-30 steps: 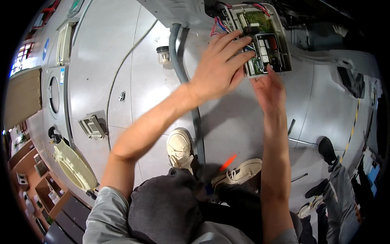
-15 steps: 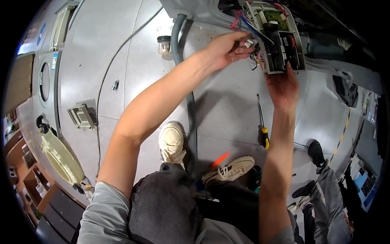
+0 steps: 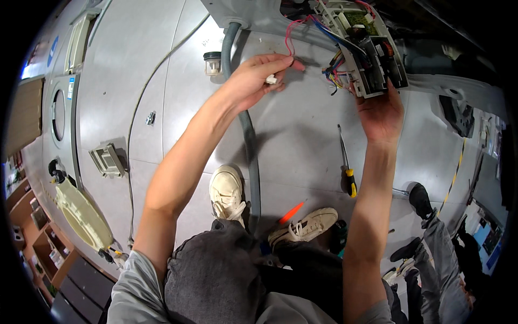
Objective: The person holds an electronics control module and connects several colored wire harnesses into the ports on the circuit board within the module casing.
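Observation:
My left hand (image 3: 253, 81) pinches pink wires (image 3: 288, 36) between thumb and finger. A white plug connector (image 3: 271, 79) shows among its fingers. The wires run up to a grey-framed control board housing (image 3: 353, 67), which carries a green circuit board (image 3: 362, 21) and black parts. My right hand (image 3: 381, 114) is closed around the lower end of this housing, thumb on the front and the other fingers mostly hidden beneath. A bundle of coloured wires with plugs (image 3: 335, 75) hangs loose from the housing's left side, between my two hands.
A grey corrugated hose (image 3: 248, 146) runs down the floor beside my shoe. A yellow-handled screwdriver (image 3: 348, 164) and an orange-red pointed object (image 3: 292, 213) lie nearby. Left are a filter (image 3: 212, 63), a grey plastic part (image 3: 108, 160) and a cable (image 3: 141, 92). Another person's legs (image 3: 431, 259) are at right.
My left hand has moved left and slightly down, away from the housing, drawing the pink wires out with it. My right hand stays on the housing, which has tilted slightly.

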### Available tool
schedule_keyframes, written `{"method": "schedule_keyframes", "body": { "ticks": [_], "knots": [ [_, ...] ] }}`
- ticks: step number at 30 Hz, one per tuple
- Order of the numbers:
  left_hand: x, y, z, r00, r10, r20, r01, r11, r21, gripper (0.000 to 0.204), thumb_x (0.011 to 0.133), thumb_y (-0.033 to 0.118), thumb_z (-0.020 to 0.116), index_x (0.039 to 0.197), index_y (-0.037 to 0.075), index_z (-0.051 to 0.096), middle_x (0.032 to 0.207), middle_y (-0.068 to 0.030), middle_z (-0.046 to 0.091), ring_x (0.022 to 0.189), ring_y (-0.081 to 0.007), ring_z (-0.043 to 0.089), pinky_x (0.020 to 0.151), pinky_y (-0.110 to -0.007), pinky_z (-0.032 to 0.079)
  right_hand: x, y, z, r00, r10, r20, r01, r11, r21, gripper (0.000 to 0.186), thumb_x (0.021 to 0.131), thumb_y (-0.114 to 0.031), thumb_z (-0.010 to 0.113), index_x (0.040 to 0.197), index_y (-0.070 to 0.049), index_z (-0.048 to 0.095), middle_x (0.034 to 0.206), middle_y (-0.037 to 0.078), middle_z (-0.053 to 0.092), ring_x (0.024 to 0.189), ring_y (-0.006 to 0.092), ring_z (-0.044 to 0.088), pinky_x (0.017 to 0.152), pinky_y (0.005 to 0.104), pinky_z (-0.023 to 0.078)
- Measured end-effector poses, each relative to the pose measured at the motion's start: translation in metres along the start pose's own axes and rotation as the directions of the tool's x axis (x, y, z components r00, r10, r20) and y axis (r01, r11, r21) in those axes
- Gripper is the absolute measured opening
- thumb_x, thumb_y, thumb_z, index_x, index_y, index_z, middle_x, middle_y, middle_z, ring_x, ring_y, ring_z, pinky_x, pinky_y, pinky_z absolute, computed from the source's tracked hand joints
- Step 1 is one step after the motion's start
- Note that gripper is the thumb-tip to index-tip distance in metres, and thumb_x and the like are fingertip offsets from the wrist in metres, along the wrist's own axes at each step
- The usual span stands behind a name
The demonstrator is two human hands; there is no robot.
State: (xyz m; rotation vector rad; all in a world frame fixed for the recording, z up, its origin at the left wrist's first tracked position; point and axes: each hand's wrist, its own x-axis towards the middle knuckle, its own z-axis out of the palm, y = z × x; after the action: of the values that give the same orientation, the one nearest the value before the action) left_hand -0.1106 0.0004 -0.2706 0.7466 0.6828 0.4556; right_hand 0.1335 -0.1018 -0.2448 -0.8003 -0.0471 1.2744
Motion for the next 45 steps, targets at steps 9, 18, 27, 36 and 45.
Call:
{"method": "schedule_keyframes", "body": {
  "ticks": [9,18,27,36,45],
  "knots": [
    [-0.029,0.027,-0.008,0.976,0.106,0.188,-0.12,0.99,0.066,0.029,0.095,0.022,0.052,0.099,-0.005,0.062,0.062,0.0036,0.043,0.054,-0.0063,0.035,0.055,-0.024,0.031,-0.007,0.006,0.005,1.0,-0.008,0.003,0.008,1.0,0.022,0.04,0.095,-0.019,0.042,0.132,-0.002,0.042,0.132,0.017,0.05,0.12,0.0361,0.049,0.1,0.0538,0.04],
    [-0.009,0.012,-0.024,0.964,0.256,-0.075,-0.124,0.678,0.725,0.028,0.091,0.026,0.058,0.102,0.001,0.065,0.083,-0.006,0.064,0.072,-0.0162,0.053,0.067,-0.028,0.043,-0.018,0.041,0.005,0.983,0.039,0.182,-0.072,0.982,0.175,0.051,0.086,0.001,0.056,0.134,-0.006,0.042,0.13,0.01,0.052,0.124,0.0253,0.046,0.11,0.0506,0.03],
    [0.037,0.04,0.034,0.79,0.577,-0.208,-0.197,0.56,0.805,0.029,0.088,0.021,0.06,0.098,-0.006,0.062,0.082,-0.011,0.068,0.067,-0.0157,0.066,0.06,-0.026,0.05,-0.021,0.05,-0.005,0.988,-0.026,0.155,0.018,0.999,0.049,0.056,0.086,0.0,0.053,0.139,-0.003,0.033,0.139,0.015,0.043,0.13,0.0322,0.039,0.111,0.0531,0.028],
    [0.057,0.041,0.036,0.907,0.246,-0.341,-0.093,0.909,0.406,0.021,0.086,0.017,0.064,0.094,-0.002,0.058,0.077,-0.0093,0.064,0.058,-0.0158,0.061,0.053,-0.027,0.05,-0.024,0.049,-0.009,0.99,-0.014,0.138,0.01,1.0,0.028,0.054,0.088,0.0,0.05,0.139,-0.004,0.033,0.139,0.015,0.042,0.131,0.0319,0.038,0.111,0.0523,0.027],
    [0.057,0.047,0.036,0.935,0.158,-0.318,-0.038,0.935,0.352,0.017,0.085,0.014,0.063,0.092,-0.001,0.058,0.076,-0.0072,0.063,0.063,-0.014,0.06,0.057,-0.028,0.052,-0.023,0.046,-0.011,0.994,-0.026,0.109,0.026,1.0,0.005,0.052,0.086,0.001,0.054,0.135,-0.004,0.039,0.135,0.012,0.047,0.128,0.0294,0.043,0.11,0.0496,0.03]
  ]
}}
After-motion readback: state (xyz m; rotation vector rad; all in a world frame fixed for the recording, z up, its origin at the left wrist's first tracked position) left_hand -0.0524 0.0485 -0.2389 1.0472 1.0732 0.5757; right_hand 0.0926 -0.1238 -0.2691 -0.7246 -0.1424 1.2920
